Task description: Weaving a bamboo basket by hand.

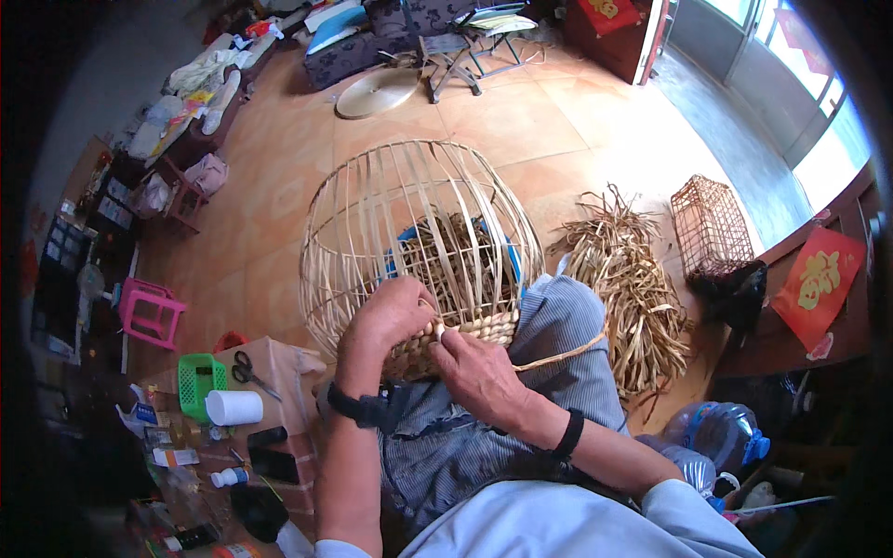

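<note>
A large round basket frame (339, 223) of thin pale ribs rests against my lap, tilted, with a band of thick braided weave (493, 327) along its near side. My left hand (395, 312) is closed at the woven band, fingers pinched on a strand of dried plant fibre. Close beside it, my right hand (479, 372) pinches the same pale strand (440, 330) at the weave. From under the right hand a twisted fibre cord (567, 353) trails off to the right. Through the ribs shows a blue-rimmed container (514, 260) with dried strips inside.
A heap of dried leaf strips (623, 288) lies on the floor to the right, near a wire basket (712, 223) and plastic bottles (721, 432). At left, a box-like table (293, 391) bears scissors (249, 370), a white cup (234, 407) and a green basket (202, 383). A pink stool (153, 312) stands beyond.
</note>
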A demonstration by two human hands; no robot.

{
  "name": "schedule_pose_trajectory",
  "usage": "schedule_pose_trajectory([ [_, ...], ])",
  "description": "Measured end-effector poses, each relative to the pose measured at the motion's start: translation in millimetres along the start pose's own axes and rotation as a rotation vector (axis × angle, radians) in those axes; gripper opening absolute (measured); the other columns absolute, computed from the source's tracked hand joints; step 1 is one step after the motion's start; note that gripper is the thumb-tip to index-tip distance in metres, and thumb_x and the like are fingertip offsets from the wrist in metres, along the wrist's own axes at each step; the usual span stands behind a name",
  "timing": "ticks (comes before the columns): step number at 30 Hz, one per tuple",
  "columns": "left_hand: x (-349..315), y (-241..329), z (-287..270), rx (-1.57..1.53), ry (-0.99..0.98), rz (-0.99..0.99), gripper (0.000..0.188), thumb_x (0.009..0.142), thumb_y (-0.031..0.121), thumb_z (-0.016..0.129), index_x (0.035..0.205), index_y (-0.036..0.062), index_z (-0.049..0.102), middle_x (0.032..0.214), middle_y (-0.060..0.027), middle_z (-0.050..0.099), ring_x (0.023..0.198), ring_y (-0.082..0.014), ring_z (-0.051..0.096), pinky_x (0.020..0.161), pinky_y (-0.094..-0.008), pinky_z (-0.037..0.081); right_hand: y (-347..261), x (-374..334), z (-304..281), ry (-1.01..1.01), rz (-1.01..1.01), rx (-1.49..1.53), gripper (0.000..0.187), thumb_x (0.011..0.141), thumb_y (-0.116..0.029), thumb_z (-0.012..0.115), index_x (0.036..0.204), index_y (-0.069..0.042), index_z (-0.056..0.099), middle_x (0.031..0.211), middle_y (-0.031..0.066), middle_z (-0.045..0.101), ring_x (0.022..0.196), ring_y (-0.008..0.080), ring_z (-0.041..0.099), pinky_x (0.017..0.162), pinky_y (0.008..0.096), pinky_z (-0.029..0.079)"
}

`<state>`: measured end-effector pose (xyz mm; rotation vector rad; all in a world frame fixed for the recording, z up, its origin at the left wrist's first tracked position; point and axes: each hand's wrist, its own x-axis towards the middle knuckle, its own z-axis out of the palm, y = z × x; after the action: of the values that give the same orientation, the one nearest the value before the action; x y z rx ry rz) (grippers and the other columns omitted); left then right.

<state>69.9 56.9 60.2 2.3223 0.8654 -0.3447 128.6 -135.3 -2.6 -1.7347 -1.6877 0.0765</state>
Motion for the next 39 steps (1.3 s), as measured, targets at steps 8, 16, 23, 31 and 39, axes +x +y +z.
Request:
schedule_pose_trajectory([
  [8,9.7,-19.9,23.5,0.068,0.259,0.004,0.02,0.081,0.009,0.074,0.097,-0.001,0.08,0.09,-0.0245,0.077,0.089,-0.0411,0.077,0.086,-0.0455,0.061,-10.7,-4.0,-34.8,-0.088,0.182,0.365,0.025,0.104,-0.023,0.068,0.116,-0.002,0.062,0.097,0.0201,0.068,0.083,0.0426,0.071,0.07,0.052,0.057],
  [16,-0.7,-0.3,54.0,-0.034,0.647,0.049,0.011,0.091,0.004,0.068,0.101,0.0006,0.07,0.086,-0.026,0.074,0.084,-0.0452,0.075,0.079,-0.0547,0.059,63.9,8.3,-41.2,0.109,0.437,0.54,0.016,0.1,-0.005,0.069,0.116,-0.003,0.069,0.088,0.0183,0.073,0.079,0.0327,0.074,0.071,0.0399,0.057],
  [23,0.6,-16.1,44.0,-0.463,0.325,0.025,0.034,0.094,-0.002,0.062,0.126,0.0045,0.07,0.103,-0.0126,0.079,0.087,-0.0205,0.075,0.076,-0.0357,0.058,57.3,20.9,-31.2,0.033,0.291,0.489,0.014,0.099,-0.009,0.071,0.112,-0.002,0.069,0.086,0.0197,0.074,0.08,0.0371,0.075,0.07,0.0439,0.058],
  [31,-8.0,-15.0,33.3,-0.744,0.198,0.109,0.057,0.092,-0.011,0.061,0.145,0.0077,0.067,0.107,-0.0056,0.078,0.084,-0.0084,0.067,0.07,-0.0272,0.054,60.6,51.2,-29.4,-0.051,0.234,0.089,0.022,0.098,-0.02,0.073,0.114,-0.006,0.07,0.079,0.0202,0.074,0.075,0.0413,0.075,0.064,0.0474,0.057],
  [39,-17.2,-19.0,45.0,-0.243,0.452,0.192,0.048,0.096,-0.001,0.066,0.143,0.0027,0.057,0.119,-0.0221,0.072,0.098,-0.0343,0.074,0.085,-0.0435,0.058,66.0,59.4,-17.8,-0.114,0.333,0.182,0.019,0.093,-0.025,0.075,0.09,-0.005,0.076,0.073,0.0193,0.073,0.072,0.04,0.075,0.065,0.0505,0.058],
])
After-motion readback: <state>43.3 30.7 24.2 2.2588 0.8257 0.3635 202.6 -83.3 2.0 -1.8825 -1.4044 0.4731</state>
